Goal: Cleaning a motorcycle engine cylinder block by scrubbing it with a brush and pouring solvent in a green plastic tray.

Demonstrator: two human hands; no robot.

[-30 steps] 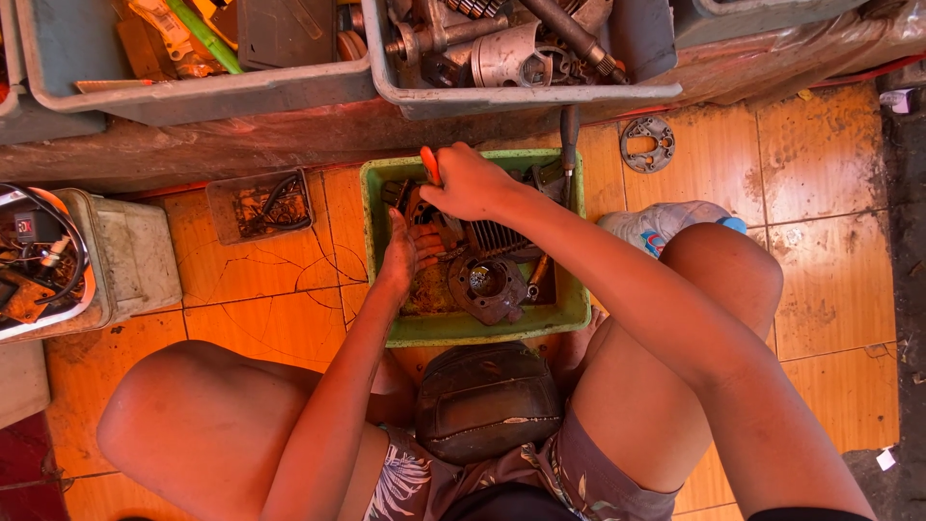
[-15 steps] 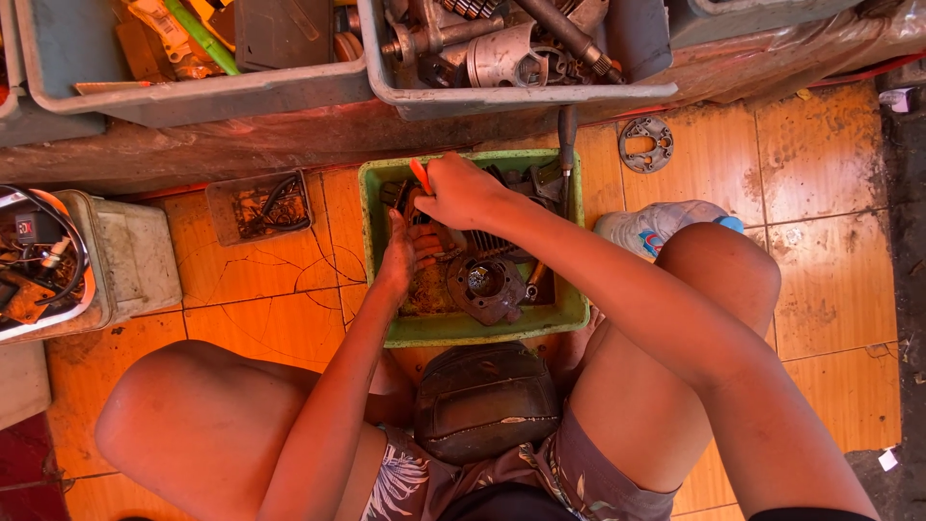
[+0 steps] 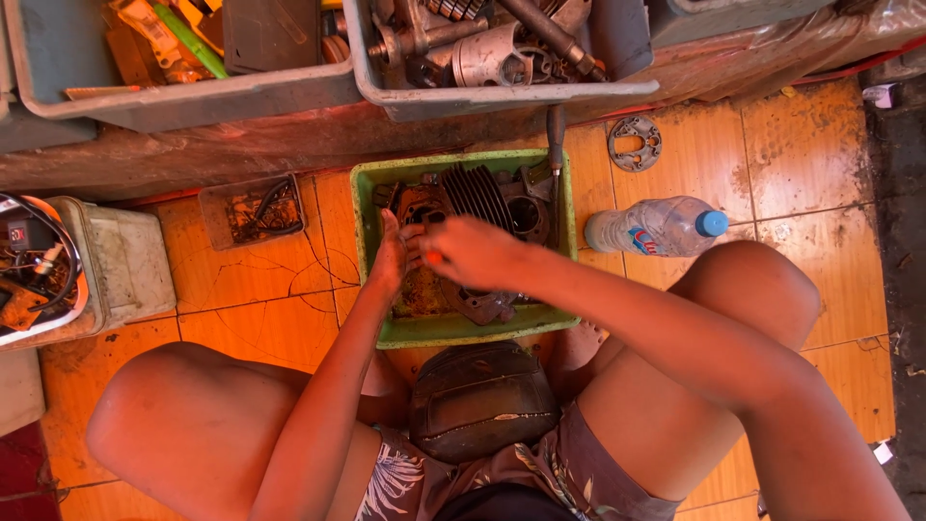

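Two bare hands work inside the green rectangular plastic tray point(image 3: 453, 328), the landmark for everything here, which sits on the orange tiled floor point(image 3: 260, 289) between the person's knees. Far left of the tray a white plastic tub point(image 3: 125, 265) stands beside a round container of tangled wires point(image 3: 29, 270); any marking on them is too small to tell. Just left of the tray lies a small shallow dark box point(image 3: 253, 209) with black cable in it. Above and behind the tray, two grey plastic bins point(image 3: 241, 96) of metal parts overhang its far rim.

In the tray, the left hand point(image 3: 391, 259) presses flat against the dark, finned metal engine block point(image 3: 477, 198), fingers loosely curled on its left side. The right hand point(image 3: 473, 253) is clenched around something with a small orange-red tip, probably a tool handle; what it is I cannot tell. The block looks oily, so a slipping tool could jab the bracing left hand, and the fins could nick knuckles. A hard push might also tip the light tray or the block in it.

Just right of the tray lies a clear plastic bottle point(image 3: 656, 229) on its side, blue cap pointing away, with a blue-and-red label band. It could roll underfoot. Farther right and up, a flat grey metal gasket plate point(image 3: 634, 143) lies on the tiles.
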